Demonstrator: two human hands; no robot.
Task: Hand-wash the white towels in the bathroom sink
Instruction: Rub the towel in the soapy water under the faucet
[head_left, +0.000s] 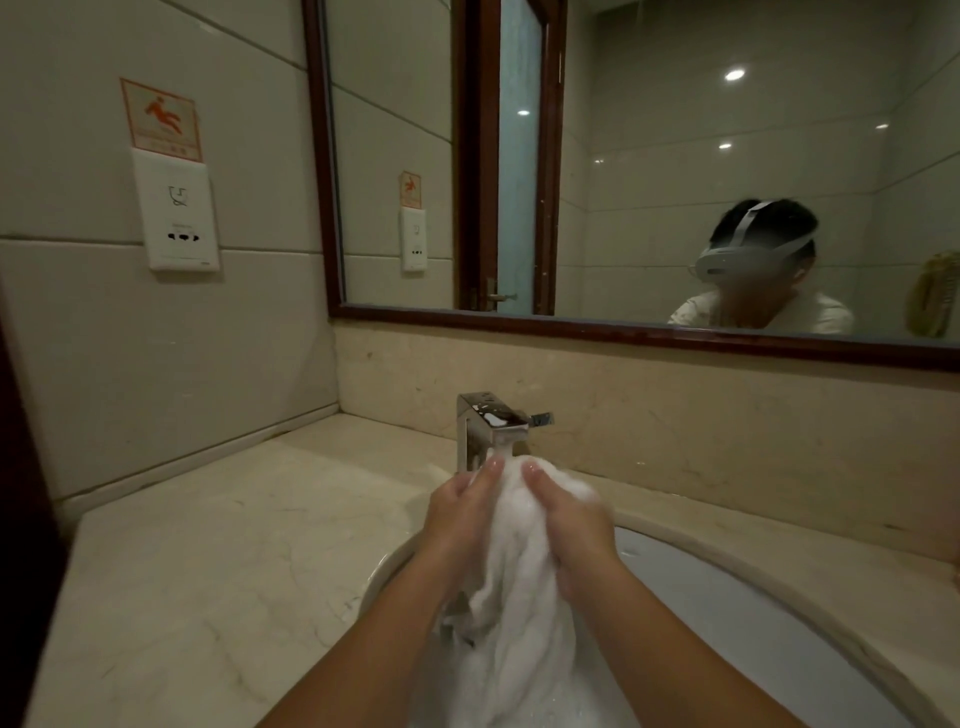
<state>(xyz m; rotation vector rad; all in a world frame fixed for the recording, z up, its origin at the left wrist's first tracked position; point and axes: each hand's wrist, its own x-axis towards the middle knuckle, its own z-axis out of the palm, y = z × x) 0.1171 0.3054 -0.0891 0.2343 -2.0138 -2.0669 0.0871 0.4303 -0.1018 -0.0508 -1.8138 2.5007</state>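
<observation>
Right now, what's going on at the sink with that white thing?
A person is washing a white towel by hand. The left hand and the right hand both grip its bunched top, holding it just under the faucet, where water seems to be running onto it. The rest of the towel hangs down into the sink. It looks soapy and wet, so the washing is under way.

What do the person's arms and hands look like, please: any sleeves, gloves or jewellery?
The left forearm and right forearm are bare, no sleeve in view. The left hand and right hand wear no gloves, and no ring, watch or bracelet shows.
</observation>
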